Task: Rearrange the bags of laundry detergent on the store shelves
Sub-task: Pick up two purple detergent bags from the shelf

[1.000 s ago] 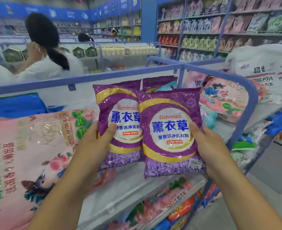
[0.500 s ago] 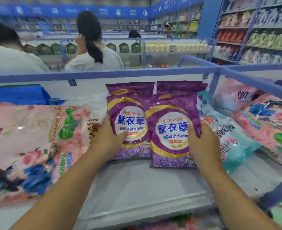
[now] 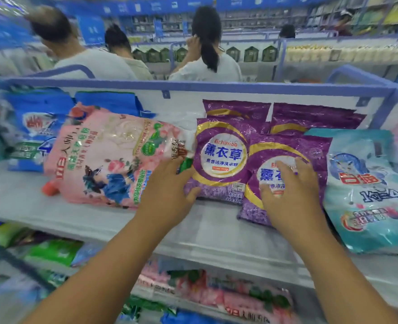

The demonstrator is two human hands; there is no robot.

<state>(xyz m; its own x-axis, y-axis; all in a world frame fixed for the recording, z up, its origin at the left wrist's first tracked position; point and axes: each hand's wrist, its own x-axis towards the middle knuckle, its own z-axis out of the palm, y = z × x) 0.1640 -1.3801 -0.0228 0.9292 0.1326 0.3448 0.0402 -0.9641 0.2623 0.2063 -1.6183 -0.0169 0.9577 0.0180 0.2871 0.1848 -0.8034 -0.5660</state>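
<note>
Head view, only camera: two purple detergent bags lie side by side on the white shelf point(image 3: 205, 232), each on top of another purple bag further back. Left purple bag point(image 3: 221, 157) label up, leaning back on the rear pair point(image 3: 310, 118). Right purple bag point(image 3: 287, 160) sits slightly lower and nearer the shelf front, its left edge overlapping the left bag

Left hand point(image 3: 167, 197) grips the lower-left corner of the left purple bag, thumb on the front face, rest of the fingers behind or under it and hidden. Right hand point(image 3: 291, 192) lies flat on the front of the right purple bag, fingers point(image 3: 284, 167) spread and pressing on the label, not curled round anything

Neighbours: big pink bag point(image 3: 113, 157) lying on its side just left, touching the left hand's area; teal bag point(image 3: 366, 188) just right, its edge against the right purple bag. Blue bags point(image 3: 41, 127) further left, blurred. Shoppers behind the blue rail point(image 3: 193, 86), irrelevant

Judgement: both bags look placed, step in hand is squaring them up

Risks:
- right bag sits forward and on slick film; pressing down-and-toward could slide it off the front lip
- stack under it is soft powder, so uneven push tips the top bag sideways onto the teal one
- left hand wedged against the pink bag; pulling out could drag the purple corner askew or nudge the pink bag
- frame is motion-blurred, alignment with rear pair hard to confirm
</note>
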